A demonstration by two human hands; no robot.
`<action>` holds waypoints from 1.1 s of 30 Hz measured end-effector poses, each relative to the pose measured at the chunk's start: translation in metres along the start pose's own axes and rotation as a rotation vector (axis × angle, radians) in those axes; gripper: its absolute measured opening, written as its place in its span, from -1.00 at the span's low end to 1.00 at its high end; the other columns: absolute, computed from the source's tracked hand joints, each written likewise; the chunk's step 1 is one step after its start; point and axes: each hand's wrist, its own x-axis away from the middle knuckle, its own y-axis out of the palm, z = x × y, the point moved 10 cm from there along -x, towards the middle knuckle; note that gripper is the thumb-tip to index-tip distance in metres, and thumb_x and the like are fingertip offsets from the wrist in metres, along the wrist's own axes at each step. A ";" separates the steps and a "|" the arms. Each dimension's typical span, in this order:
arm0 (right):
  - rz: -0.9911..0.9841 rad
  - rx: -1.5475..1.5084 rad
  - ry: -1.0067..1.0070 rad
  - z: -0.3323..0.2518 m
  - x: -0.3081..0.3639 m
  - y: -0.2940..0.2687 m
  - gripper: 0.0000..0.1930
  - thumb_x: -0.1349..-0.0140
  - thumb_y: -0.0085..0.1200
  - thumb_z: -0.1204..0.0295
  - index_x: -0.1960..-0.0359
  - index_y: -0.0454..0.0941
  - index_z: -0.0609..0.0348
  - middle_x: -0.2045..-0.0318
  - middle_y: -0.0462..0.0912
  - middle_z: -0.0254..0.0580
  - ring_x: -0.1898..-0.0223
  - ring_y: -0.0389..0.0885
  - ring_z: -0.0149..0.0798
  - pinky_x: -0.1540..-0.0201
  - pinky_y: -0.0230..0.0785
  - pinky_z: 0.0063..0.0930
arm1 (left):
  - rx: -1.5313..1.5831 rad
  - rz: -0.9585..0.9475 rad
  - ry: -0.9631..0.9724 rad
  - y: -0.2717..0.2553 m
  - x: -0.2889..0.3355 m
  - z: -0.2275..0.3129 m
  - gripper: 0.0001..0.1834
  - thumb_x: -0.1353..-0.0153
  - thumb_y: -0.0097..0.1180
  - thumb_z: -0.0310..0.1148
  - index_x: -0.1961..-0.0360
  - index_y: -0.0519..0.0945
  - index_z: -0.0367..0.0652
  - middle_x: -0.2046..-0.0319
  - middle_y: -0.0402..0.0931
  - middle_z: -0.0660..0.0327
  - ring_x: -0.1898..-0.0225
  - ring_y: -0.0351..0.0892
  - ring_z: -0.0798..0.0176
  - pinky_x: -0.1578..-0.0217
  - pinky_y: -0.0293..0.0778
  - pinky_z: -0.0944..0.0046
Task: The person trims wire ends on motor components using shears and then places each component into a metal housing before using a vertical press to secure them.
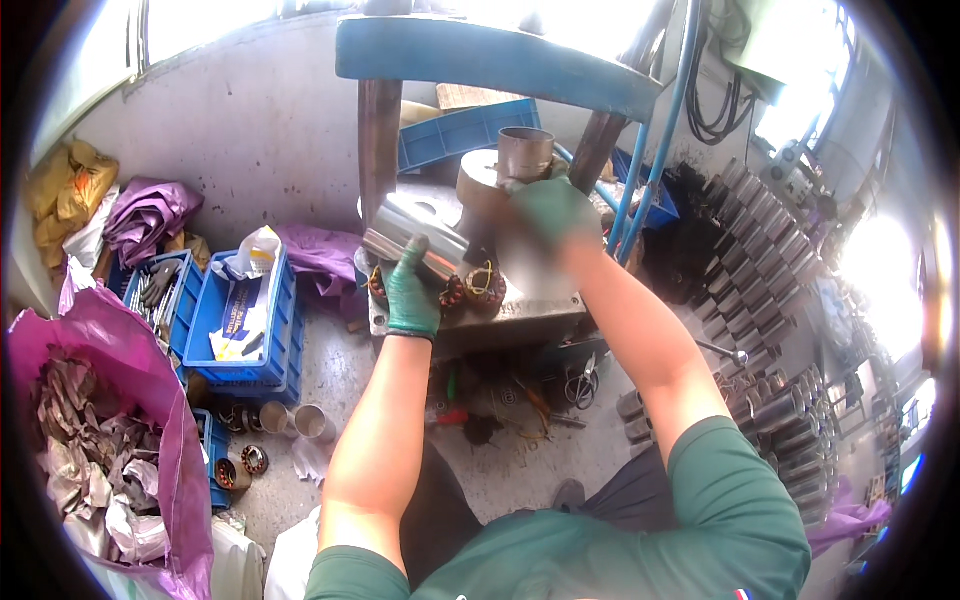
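My left hand [412, 290], in a green glove, is closed around a shiny metal tube [420, 228], held tilted above the front left of a metal press table [520, 305]. My right hand [556, 208], gloved alike, is closed at the lower side of a duller metal sleeve [526, 155], which stands upright. Blur hides part of its fingers. Beside the sleeve is a pale round-topped block [480, 172]. Just right of my left hand sit wound motor stators [487, 288] with copper coils and yellow ties; another stator [376, 283] lies to its left.
A blue crossbeam [500, 68] on dark posts spans the work spot. Blue crates [236, 365] and a purple sack [185, 440] of crumpled wrapping stand at left. Stacked metal tubes [755, 260] fill the right side. Tools, including scissors [581, 385], lie below the table.
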 end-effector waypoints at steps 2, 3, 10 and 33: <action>-0.050 0.013 0.153 0.008 -0.010 0.010 -0.20 0.14 0.58 0.00 -0.08 0.56 0.23 0.08 0.77 0.02 0.00 0.75 0.00 -0.12 0.57 -0.20 | -0.138 -0.003 0.091 0.010 0.007 0.013 -0.34 -0.35 0.34 -0.11 -0.39 0.40 -0.02 -0.17 0.54 0.29 -0.16 0.56 0.29 -0.18 0.53 0.21; -0.079 0.034 0.210 0.014 -0.015 0.014 -0.17 0.16 0.56 -0.08 -0.07 0.58 0.22 0.04 0.76 0.06 -0.05 0.73 0.05 -0.16 0.55 -0.16 | -0.179 -0.014 0.106 0.013 0.008 0.015 -0.33 -0.34 0.35 -0.11 -0.39 0.40 -0.03 -0.15 0.54 0.30 -0.12 0.57 0.32 -0.11 0.54 0.25; -0.009 0.159 0.141 -0.002 -0.020 0.001 -0.19 0.07 0.49 -0.16 -0.11 0.63 0.18 -0.08 0.71 0.05 -0.18 0.64 0.09 -0.26 0.48 -0.08 | -0.510 -0.072 0.133 0.040 0.022 0.023 -0.10 0.05 0.53 -0.61 -0.29 0.26 -0.18 -0.11 0.47 0.12 -0.10 0.54 0.17 -0.12 0.57 0.21; -0.485 -0.229 1.111 0.245 0.352 -0.224 -0.83 -0.13 0.17 0.46 0.30 0.76 0.22 0.53 0.68 -0.21 0.56 0.63 -0.31 0.53 0.49 -0.39 | -1.458 -1.064 0.002 0.082 0.140 -0.106 -0.55 -0.12 0.29 -0.69 -0.09 0.61 -0.33 0.04 0.68 0.03 0.00 0.67 0.11 -0.14 0.55 0.18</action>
